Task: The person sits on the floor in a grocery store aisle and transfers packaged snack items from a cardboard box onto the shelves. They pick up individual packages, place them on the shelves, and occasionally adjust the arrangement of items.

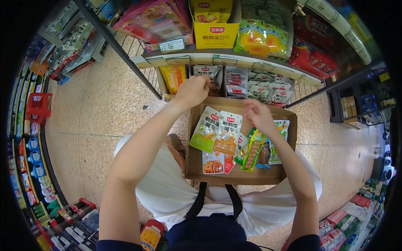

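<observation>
A shallow cardboard box [238, 179] rests by my knees, holding several snack pouches, among them a green-and-white pouch [205, 130], an orange-and-white pouch [228, 133] and a green-and-yellow sausage pack [253, 150]. My left hand [194, 89] reaches to the lower shelf, at the front of a bin of grey-and-white pouches [205, 70]; its fingertips are partly hidden, so its hold is unclear. Above the right part of the box is my right hand [257, 114], blurred, fingers bent, beside a small red edge of a pack; whether it grips that pack cannot be told.
The lower shelf also holds an orange-yellow packet [172, 78] and bins of silver pouches [236, 81]. A yellow display box [215, 34] stands on the shelf above. A red plastic stool [38, 107] is at the left. Behind me at lower left is a red-capped container [151, 235].
</observation>
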A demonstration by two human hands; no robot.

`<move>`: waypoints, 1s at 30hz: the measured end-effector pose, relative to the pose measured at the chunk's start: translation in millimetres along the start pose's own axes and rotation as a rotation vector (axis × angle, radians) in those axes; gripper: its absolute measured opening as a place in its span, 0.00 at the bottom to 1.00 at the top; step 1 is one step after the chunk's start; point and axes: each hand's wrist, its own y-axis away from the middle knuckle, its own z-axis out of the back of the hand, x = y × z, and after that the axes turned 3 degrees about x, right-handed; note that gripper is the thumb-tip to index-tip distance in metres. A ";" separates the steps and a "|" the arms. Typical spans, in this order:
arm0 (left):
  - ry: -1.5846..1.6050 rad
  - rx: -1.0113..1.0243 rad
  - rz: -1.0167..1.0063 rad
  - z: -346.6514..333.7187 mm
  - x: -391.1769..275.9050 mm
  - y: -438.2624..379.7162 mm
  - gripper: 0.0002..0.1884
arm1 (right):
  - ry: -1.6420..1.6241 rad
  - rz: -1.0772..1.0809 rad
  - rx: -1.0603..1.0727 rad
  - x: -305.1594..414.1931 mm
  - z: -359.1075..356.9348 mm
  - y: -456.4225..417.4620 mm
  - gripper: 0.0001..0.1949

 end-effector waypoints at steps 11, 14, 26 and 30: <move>0.546 0.501 0.268 -86.6 -16.8 48.8 0.26 | -0.063 -0.136 0.025 -42.6 -53.4 59.6 0.21; 0.753 0.447 0.466 -75.2 -37.2 45.9 0.28 | -0.288 -0.280 -0.036 -37.8 -51.8 60.2 0.23; 0.728 0.315 0.233 -53.4 -48.5 26.0 0.08 | -0.417 -0.178 -0.129 -17.3 -28.9 47.8 0.07; 0.757 0.338 0.265 -46.3 -48.8 24.7 0.07 | -0.426 -0.127 -0.121 -6.5 -23.8 48.1 0.08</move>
